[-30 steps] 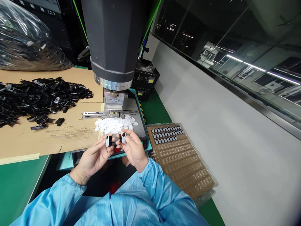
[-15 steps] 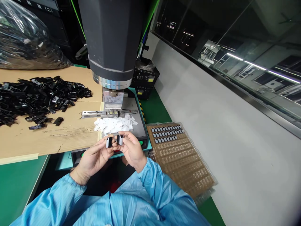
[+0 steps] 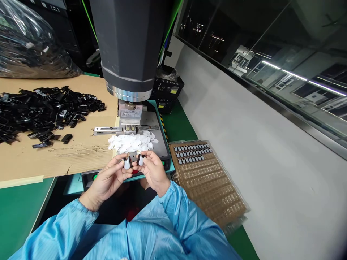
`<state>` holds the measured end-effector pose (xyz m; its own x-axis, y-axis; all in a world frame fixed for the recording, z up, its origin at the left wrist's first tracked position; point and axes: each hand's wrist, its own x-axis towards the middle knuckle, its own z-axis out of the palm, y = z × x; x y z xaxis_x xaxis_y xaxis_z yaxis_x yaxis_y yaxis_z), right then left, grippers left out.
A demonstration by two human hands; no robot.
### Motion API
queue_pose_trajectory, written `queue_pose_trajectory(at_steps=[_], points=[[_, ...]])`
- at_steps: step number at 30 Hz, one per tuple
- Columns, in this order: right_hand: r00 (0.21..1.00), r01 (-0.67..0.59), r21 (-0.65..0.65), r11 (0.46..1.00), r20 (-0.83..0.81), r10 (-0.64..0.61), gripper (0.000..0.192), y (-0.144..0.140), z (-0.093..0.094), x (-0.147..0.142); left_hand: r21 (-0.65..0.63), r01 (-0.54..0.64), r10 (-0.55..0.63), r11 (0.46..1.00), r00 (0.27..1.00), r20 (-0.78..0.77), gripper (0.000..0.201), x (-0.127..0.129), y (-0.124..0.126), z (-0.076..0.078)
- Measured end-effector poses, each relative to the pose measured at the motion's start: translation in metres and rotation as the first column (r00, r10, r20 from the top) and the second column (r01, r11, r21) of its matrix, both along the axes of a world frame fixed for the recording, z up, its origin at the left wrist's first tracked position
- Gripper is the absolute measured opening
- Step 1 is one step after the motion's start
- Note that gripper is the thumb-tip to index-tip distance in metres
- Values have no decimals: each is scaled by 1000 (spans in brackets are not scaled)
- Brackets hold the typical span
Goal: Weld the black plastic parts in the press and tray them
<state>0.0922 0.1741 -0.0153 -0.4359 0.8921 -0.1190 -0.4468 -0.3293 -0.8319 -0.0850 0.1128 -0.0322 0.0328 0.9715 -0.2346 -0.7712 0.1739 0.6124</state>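
My left hand (image 3: 111, 177) pinches a small black-and-white plastic part (image 3: 127, 163) between thumb and fingers. A similar black-and-white plastic part (image 3: 141, 159) is gripped by my right hand (image 3: 154, 171). Both parts are held upright, close together but apart, with their pale faces turned toward me. Just beyond the hands lies a heap of white plastic pieces (image 3: 130, 143) on the machine base. Behind the heap is a metal fixture (image 3: 130, 128), below the press head's clear-sided block (image 3: 130, 115).
Black plastic parts (image 3: 54, 112) are piled on cardboard (image 3: 81, 159) at left, with a plastic bag (image 3: 35, 47) behind. At right, a clear-covered brown tray (image 3: 211, 187) carries rows of finished-looking parts (image 3: 191, 153) beside a grey wall (image 3: 271, 144). The dark machine column (image 3: 127, 43) rises ahead.
Both hands have turned the parts, so that more of their pale faces shows. The left one has shifted slightly right, and the gap between the parts is a little wider.
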Motion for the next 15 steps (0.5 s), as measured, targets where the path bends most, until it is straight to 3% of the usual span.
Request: queue_pose_trajectory(at_steps=[4,7,11,13,15], points=[[997,28,60,998,76,-33,28,2,-9,1,-24,-13,12,1000,999,-52,39,2,1,-3],[945,23,271,962,307,-110,26,-4,-16,6,-53,-20,13,998,990,-140,42,4,-1,-7],[749,-172,570,803,606,-270,38,-19,-19,13,-76,-68,44,995,960,-277,42,10,-5,-15],[662,-266,633,727,668,-339,46,-24,-20,15,-84,-63,31,994,942,-335,41,15,-6,-19],[579,-330,646,688,715,-393,45,-27,-21,18,-97,-35,-4,995,925,-381,40,23,-9,-21]])
